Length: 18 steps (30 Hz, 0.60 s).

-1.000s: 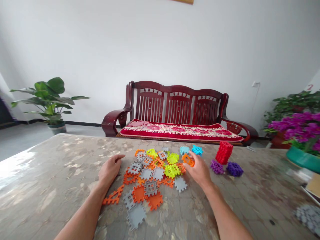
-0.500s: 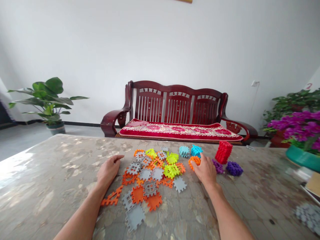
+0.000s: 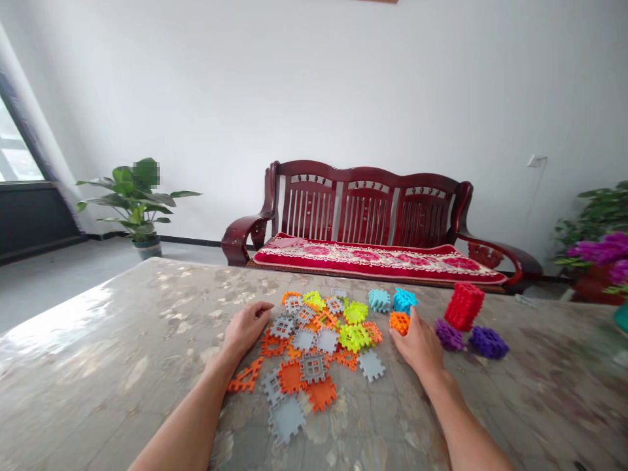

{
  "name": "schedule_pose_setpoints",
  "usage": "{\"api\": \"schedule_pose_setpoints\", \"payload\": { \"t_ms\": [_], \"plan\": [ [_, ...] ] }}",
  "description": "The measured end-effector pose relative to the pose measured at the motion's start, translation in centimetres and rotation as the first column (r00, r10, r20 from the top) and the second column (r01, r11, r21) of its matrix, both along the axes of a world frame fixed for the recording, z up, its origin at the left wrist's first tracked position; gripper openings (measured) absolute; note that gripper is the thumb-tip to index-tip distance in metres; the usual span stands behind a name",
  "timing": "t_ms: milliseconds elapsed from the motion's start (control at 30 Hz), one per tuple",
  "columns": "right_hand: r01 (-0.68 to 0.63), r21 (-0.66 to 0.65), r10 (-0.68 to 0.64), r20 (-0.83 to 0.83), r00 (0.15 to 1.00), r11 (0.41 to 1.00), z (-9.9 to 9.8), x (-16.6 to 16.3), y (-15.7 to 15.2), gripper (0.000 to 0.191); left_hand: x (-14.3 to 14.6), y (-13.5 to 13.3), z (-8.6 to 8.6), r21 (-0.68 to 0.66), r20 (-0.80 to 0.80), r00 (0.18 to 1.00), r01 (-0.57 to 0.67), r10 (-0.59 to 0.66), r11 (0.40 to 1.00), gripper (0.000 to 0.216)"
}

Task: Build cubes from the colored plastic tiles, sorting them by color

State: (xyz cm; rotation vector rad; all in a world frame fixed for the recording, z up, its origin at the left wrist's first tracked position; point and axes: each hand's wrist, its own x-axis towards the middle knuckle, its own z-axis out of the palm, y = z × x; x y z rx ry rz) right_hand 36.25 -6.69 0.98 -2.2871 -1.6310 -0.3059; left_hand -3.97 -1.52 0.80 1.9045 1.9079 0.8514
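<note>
My left hand (image 3: 248, 326) lies on the table just left of a loose pile of interlocking plastic tiles, fingers loosely apart and holding nothing. Grey tiles (image 3: 313, 367), orange tiles (image 3: 321, 394) and yellow-green tiles (image 3: 355, 337) overlap in that pile. On its right side, my right hand (image 3: 422, 343) has its thumb and fingers around a small stack of orange tiles (image 3: 400, 322) standing on the table. Right behind that stack are a bright blue stack (image 3: 405, 299) and a pale blue stack (image 3: 379, 300).
Right of my right hand stand a tall red stack (image 3: 466, 306) and two purple stacks, one lighter (image 3: 449, 335) and one darker (image 3: 488, 343). Beyond the patterned table (image 3: 122, 353) is a wooden bench (image 3: 366, 209) with a red cushion. A potted plant (image 3: 142, 203) stands at the left.
The view has turned left, so everything sits further right in the picture. Both hands stay at nearly the same places on the table, and the orange stack stays by my right hand.
</note>
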Motion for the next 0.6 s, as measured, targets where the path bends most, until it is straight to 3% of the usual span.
{"api": "schedule_pose_setpoints", "payload": {
  "t_ms": [133, 267, 333, 433, 600],
  "plan": [
    [-0.053, 0.169, 0.049, 0.027, 0.998, 0.984, 0.5, -0.7, -0.3, 0.062, 0.9, -0.4, 0.6, -0.003, -0.027, 0.997, 0.079, -0.079, 0.997, 0.034],
    [-0.364, 0.312, 0.389, -0.019, 0.921, 0.877, 0.5, -3.5, -0.5, 0.042, 1.5, -0.6, 0.7, 0.003, -0.002, 0.982, 0.187, -0.187, 0.982, 0.032],
    [-0.474, 0.282, 0.509, -0.06, 0.859, 0.834, 0.3, -5.4, -0.6, 0.039, 1.7, -0.5, 0.6, 0.028, 0.023, 0.968, 0.249, -0.249, 0.968, 0.03],
    [-0.558, 0.19, 0.584, -0.126, 0.802, 0.808, -0.2, -7.5, -0.8, 0.038, 1.8, -0.6, 0.5, 0.057, 0.104, 0.942, 0.315, -0.32, 0.947, 0.029],
    [-0.606, 0.138, 0.622, -0.19, 0.76, 0.783, -0.8, -8.4, -1.1, 0.035, 1.8, -0.8, 1.0, 0.015, 0.324, 0.907, 0.278, -0.267, 0.96, 0.036]
  ]
}}
